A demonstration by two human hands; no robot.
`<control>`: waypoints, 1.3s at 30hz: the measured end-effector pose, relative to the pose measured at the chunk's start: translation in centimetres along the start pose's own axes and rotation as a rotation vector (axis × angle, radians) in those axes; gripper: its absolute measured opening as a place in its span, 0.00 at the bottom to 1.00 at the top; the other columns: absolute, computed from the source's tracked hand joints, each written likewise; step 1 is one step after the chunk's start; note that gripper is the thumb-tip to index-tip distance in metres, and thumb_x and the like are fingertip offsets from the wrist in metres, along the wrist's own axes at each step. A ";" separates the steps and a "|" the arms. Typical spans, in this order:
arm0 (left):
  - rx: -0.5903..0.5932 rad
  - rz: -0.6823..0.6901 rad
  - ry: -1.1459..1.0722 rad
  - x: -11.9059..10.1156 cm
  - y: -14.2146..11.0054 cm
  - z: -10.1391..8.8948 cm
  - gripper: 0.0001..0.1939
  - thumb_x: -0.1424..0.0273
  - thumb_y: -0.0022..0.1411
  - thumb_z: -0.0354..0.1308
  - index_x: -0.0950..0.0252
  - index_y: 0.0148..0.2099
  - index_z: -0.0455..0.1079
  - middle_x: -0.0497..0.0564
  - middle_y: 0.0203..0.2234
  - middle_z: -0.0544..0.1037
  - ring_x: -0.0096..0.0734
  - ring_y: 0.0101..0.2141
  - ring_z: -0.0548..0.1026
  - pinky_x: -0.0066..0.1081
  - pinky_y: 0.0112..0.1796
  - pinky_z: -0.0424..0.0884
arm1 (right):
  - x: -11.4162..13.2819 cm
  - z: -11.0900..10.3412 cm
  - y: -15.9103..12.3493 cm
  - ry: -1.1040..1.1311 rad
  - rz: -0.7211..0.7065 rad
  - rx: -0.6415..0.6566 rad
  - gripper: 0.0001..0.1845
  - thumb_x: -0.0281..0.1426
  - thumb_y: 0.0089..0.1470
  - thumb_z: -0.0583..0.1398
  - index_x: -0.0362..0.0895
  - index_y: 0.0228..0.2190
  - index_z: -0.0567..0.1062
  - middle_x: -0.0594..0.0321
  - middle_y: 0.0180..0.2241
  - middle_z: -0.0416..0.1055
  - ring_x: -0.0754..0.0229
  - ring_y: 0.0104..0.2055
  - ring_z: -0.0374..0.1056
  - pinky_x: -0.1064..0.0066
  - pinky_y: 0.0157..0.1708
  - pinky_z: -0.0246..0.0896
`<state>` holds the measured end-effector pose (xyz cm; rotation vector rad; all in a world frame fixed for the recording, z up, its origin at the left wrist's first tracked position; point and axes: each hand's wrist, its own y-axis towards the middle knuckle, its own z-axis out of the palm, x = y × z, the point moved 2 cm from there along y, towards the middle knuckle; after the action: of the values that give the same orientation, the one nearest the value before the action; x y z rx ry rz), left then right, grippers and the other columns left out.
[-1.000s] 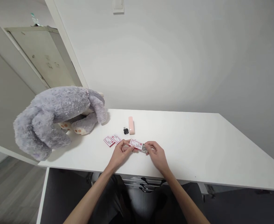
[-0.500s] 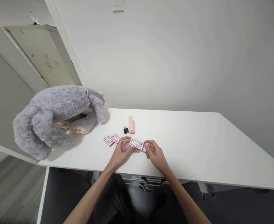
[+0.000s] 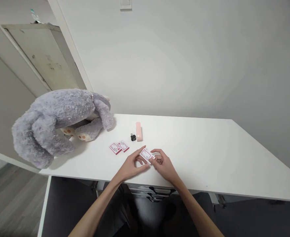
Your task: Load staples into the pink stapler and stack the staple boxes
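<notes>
A small white box with a red-bordered label (image 3: 146, 154) is pinched at its right end by my right hand (image 3: 162, 164), thumb on top. My left hand (image 3: 132, 167) curves around the box's left side, thumb and index finger spread apart. Its index fingertip is close to the far edge of the box; whether it touches, I cannot tell. To the left, two similar white and red boxes (image 3: 115, 148) lie side by side on the white table (image 3: 196, 154). Behind the hands are a small black USB piece (image 3: 133, 137) and a pink oblong case (image 3: 138, 131).
A large grey-lilac plush toy (image 3: 63, 108) slumps over the table's left end. The wall (image 3: 172, 65) rises at the back edge. Drawers with black handles (image 3: 162, 191) sit below the front edge, and a cabinet (image 3: 43, 52) stands at far left.
The box was level between both hands with a part jutting out at its right end. Now it is tilted, that part no longer shows, and my left fingers have spread away from it.
</notes>
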<state>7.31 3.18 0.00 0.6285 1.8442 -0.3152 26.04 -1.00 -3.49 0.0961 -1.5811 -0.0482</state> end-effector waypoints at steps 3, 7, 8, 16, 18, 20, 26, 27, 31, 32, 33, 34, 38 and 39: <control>-0.033 0.041 0.114 -0.2 -0.1 0.2 0.48 0.59 0.54 0.73 0.62 0.73 0.59 0.55 0.49 0.78 0.36 0.40 0.75 0.37 0.45 0.74 | 0.3 0.2 -0.1 0.039 0.025 0.064 0.23 0.45 0.61 0.63 0.46 0.51 0.69 0.74 0.23 0.68 0.65 0.22 0.63 0.72 0.26 0.60; -0.051 0.008 0.167 0.3 0.0 0.6 0.44 0.57 0.56 0.71 0.63 0.71 0.60 0.55 0.47 0.79 0.38 0.40 0.76 0.37 0.43 0.74 | 0.8 0.5 -0.2 0.060 0.009 0.141 0.22 0.45 0.64 0.60 0.45 0.53 0.69 0.73 0.22 0.69 0.64 0.21 0.64 0.71 0.26 0.64; -0.047 0.004 0.153 0.4 0.0 0.7 0.44 0.57 0.58 0.70 0.63 0.71 0.59 0.55 0.45 0.79 0.38 0.40 0.76 0.37 0.43 0.74 | 0.8 0.5 -0.2 0.061 -0.001 0.142 0.23 0.46 0.64 0.60 0.45 0.53 0.69 0.72 0.23 0.70 0.64 0.22 0.65 0.71 0.26 0.64; -0.373 0.147 0.429 0.9 -2.0 -2.2 0.32 0.59 0.62 0.67 0.61 0.63 0.62 0.60 0.57 0.73 0.46 0.56 0.73 0.47 0.57 0.70 | 0.4 0.4 0.0 0.014 -0.020 0.047 0.22 0.48 0.66 0.58 0.45 0.51 0.69 0.67 0.26 0.73 0.63 0.23 0.66 0.69 0.27 0.66; -0.494 0.176 0.552 1.3 -3.4 -4.3 0.31 0.58 0.63 0.66 0.60 0.64 0.64 0.60 0.58 0.70 0.49 0.60 0.70 0.49 0.60 0.67 | 0.3 0.4 0.0 0.006 -0.015 0.046 0.22 0.49 0.66 0.58 0.45 0.50 0.69 0.67 0.27 0.73 0.63 0.23 0.67 0.69 0.28 0.66; -0.571 0.131 0.642 2.1 -4.8 -6.5 0.32 0.54 0.64 0.64 0.60 0.65 0.64 0.60 0.57 0.70 0.50 0.59 0.70 0.49 0.60 0.68 | 0.4 0.5 -0.1 -0.007 -0.011 0.051 0.22 0.49 0.65 0.58 0.45 0.50 0.70 0.67 0.27 0.73 0.62 0.24 0.67 0.69 0.28 0.65; -0.642 -0.076 0.804 5.2 -7.3 -11.5 0.46 0.46 0.61 0.63 0.64 0.72 0.55 0.62 0.58 0.75 0.59 0.59 0.70 0.55 0.60 0.66 | 0.4 0.5 -0.2 -0.039 -0.011 0.054 0.23 0.50 0.65 0.58 0.46 0.50 0.70 0.66 0.28 0.73 0.61 0.25 0.68 0.68 0.29 0.65; -0.637 -0.111 0.809 5.6 -7.3 -12.0 0.47 0.45 0.60 0.62 0.64 0.72 0.55 0.62 0.59 0.75 0.60 0.60 0.69 0.56 0.60 0.66 | 0.4 0.5 -0.2 -0.040 -0.013 0.052 0.22 0.50 0.65 0.58 0.46 0.50 0.70 0.66 0.28 0.73 0.61 0.25 0.68 0.68 0.29 0.65; -0.609 -0.191 0.783 6.2 -6.8 -12.3 0.48 0.44 0.60 0.62 0.63 0.73 0.53 0.61 0.60 0.75 0.61 0.63 0.67 0.57 0.62 0.63 | 0.3 0.5 -0.1 -0.041 -0.018 0.051 0.22 0.49 0.67 0.57 0.46 0.50 0.70 0.66 0.28 0.74 0.62 0.25 0.69 0.69 0.29 0.65; -0.600 -0.194 0.772 6.2 -6.5 -12.2 0.48 0.44 0.60 0.62 0.63 0.73 0.53 0.62 0.60 0.75 0.60 0.64 0.67 0.57 0.62 0.63 | 0.3 0.5 -0.1 -0.042 -0.019 0.053 0.22 0.49 0.67 0.57 0.45 0.50 0.70 0.66 0.28 0.74 0.62 0.25 0.69 0.69 0.29 0.65; -0.591 -0.192 0.760 6.1 -6.3 -12.0 0.48 0.44 0.60 0.62 0.63 0.73 0.52 0.62 0.61 0.74 0.60 0.64 0.67 0.57 0.63 0.62 | 0.4 0.5 -0.1 -0.044 -0.020 0.055 0.22 0.49 0.67 0.57 0.45 0.50 0.70 0.66 0.28 0.74 0.62 0.25 0.69 0.69 0.29 0.66; -0.581 -0.188 0.747 6.0 -6.0 -11.8 0.48 0.45 0.61 0.62 0.63 0.73 0.51 0.62 0.62 0.74 0.59 0.65 0.66 0.57 0.63 0.62 | 0.4 0.5 -0.2 -0.047 -0.021 0.057 0.22 0.49 0.66 0.57 0.45 0.50 0.70 0.66 0.28 0.74 0.62 0.25 0.69 0.69 0.29 0.66; -0.548 -0.146 0.739 5.4 -5.3 -10.7 0.45 0.47 0.63 0.61 0.64 0.72 0.52 0.65 0.66 0.68 0.60 0.67 0.64 0.58 0.63 0.61 | 0.4 0.5 -0.2 -0.057 -0.020 0.048 0.22 0.50 0.67 0.56 0.46 0.50 0.70 0.66 0.28 0.74 0.61 0.25 0.69 0.68 0.30 0.66; -0.556 -0.115 0.752 5.1 -5.3 -10.3 0.44 0.47 0.63 0.62 0.64 0.72 0.53 0.66 0.67 0.66 0.61 0.66 0.64 0.59 0.63 0.62 | 0.4 0.5 -0.2 -0.056 -0.017 0.046 0.23 0.51 0.67 0.56 0.46 0.50 0.70 0.66 0.28 0.73 0.61 0.25 0.69 0.68 0.30 0.66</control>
<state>-5.05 5.38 -1.46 0.2533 2.5421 0.4198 25.54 -1.26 -3.09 0.1450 -1.6377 -0.0276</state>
